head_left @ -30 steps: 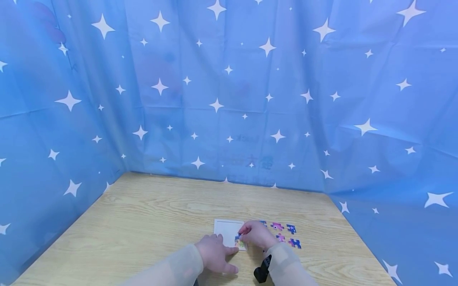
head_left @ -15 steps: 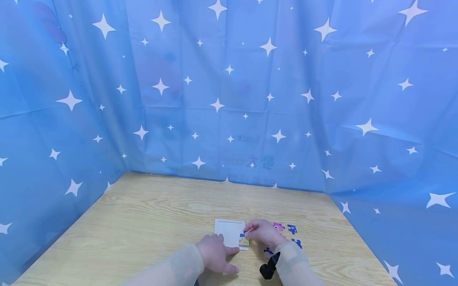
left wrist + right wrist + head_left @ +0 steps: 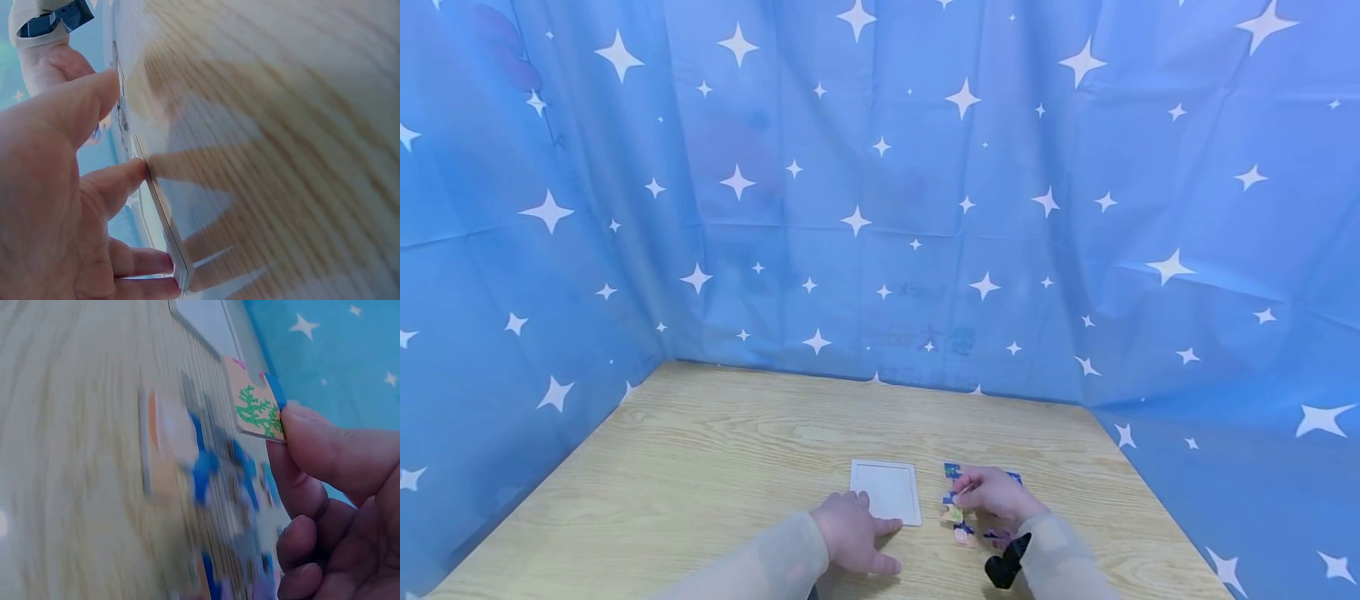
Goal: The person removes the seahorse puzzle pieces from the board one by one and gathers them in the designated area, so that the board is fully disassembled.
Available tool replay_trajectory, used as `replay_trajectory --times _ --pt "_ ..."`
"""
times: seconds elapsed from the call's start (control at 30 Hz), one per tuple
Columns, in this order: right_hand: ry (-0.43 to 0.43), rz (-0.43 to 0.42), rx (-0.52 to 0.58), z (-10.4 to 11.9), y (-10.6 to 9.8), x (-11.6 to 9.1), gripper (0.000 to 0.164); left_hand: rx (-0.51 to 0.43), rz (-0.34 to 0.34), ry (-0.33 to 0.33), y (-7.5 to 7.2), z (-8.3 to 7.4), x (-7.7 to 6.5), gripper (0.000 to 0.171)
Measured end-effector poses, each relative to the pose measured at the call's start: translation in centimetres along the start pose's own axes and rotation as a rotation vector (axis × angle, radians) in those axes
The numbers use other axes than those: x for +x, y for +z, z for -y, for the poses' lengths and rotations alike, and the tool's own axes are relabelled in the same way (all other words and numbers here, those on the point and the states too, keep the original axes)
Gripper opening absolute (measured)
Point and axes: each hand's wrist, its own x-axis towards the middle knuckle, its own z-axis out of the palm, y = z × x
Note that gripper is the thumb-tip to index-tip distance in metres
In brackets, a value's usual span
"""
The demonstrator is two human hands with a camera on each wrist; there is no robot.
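My right hand (image 3: pixel 998 495) pinches a jigsaw piece (image 3: pixel 253 403) between thumb and forefinger. The piece is peach with a green plant print and a blue edge; in the right wrist view it is held up above the table. Toward the middle of the table lies a square white puzzle tray (image 3: pixel 886 490) with a raised rim. The left hand (image 3: pixel 852 532) rests at the tray's near edge, fingers extended, its fingertips touching the rim in the left wrist view. Under and around the right hand lie other jigsaw pieces (image 3: pixel 964 534), partly covered by it and blurred in the right wrist view.
A wood-grain table (image 3: pixel 737 442) spreads around the tray. Blue curtains (image 3: pixel 880 250) with white stars stand along its back and sides. A black device (image 3: pixel 1006 567) is strapped to the right wrist.
My right hand has moved right, carrying the pinched piece from the tray's lower right corner to the loose pieces. The tray's bare inner surface now shows there. The left hand has stayed put.
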Motion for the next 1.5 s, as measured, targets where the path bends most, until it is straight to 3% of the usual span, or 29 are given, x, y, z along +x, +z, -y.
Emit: replay_trajectory --times 0.23,0.53,0.93,1.1,1.5 --pt "0.019 0.0 -0.031 -1.3 -2.5 -1.2 0.012 -0.006 0.001 -0.007 0.0 -0.1 0.0 0.058" --pt "0.12 -0.059 -0.078 -2.6 -5.0 -2.6 0.013 -0.001 0.002 -0.009 0.0 -0.3 -0.1 0.057" --pt "0.112 0.012 -0.131 -4.6 -8.4 -4.4 0.013 0.019 0.004 -0.004 0.1 -0.2 0.1 0.058" --pt "0.108 0.035 -0.129 -5.3 -8.9 -4.8 0.011 0.017 0.018 -0.005 0.0 -0.2 0.2 0.058" --pt "0.106 -0.024 -0.224 -5.3 -7.9 -4.7 0.007 0.014 0.01 -0.002 -0.1 -0.2 0.0 0.059"
